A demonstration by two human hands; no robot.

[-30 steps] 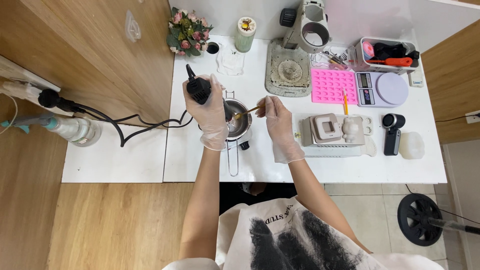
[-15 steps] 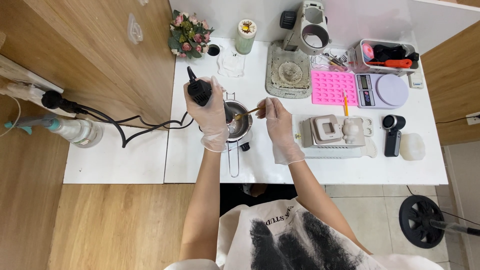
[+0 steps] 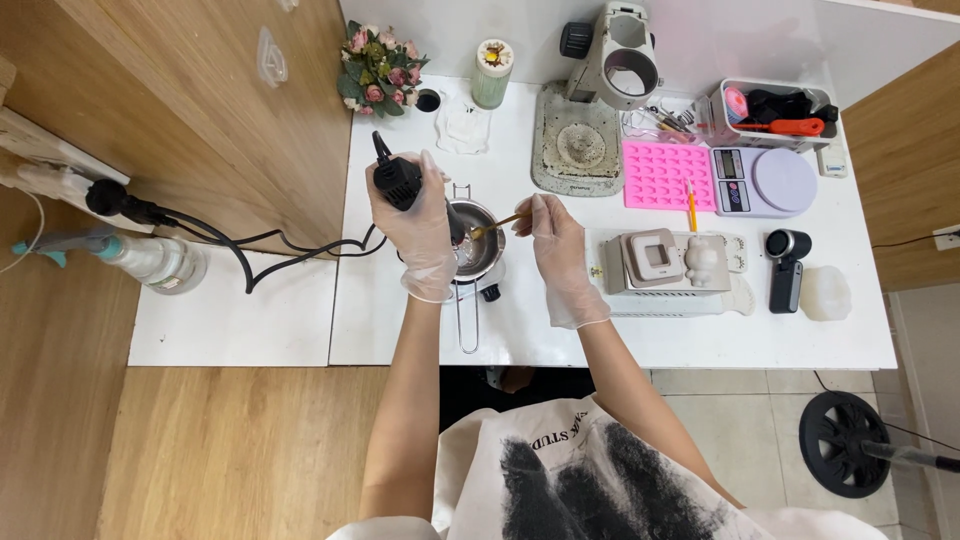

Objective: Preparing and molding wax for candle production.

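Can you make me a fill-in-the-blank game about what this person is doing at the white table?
1. The left hand holds a black corded ____ tool over the small metal pot.
2. The right hand dips a thin ____ stick into the pot.
3. The mould tray beside the scale is coloured ____.
4. Both hands wear clear ____.

Missing words: heat; wooden; pink; gloves

Both hands wore thin, translucent disposable gloves, loose and wrinkled over the fingers. The left hand point(image 3: 425, 225), at about eleven o'clock from the torso, had a glove whose cuff bunched in folds at the wrist. The right hand point(image 3: 562, 262), at about twelve o'clock, had a glove whose cuff ended in a soft rumpled edge just past the wrist. Both forearms were bare, with no sleeves showing. At six o'clock the person wore a white top point(image 3: 600, 480) with black brush-like streaks and small dark lettering.
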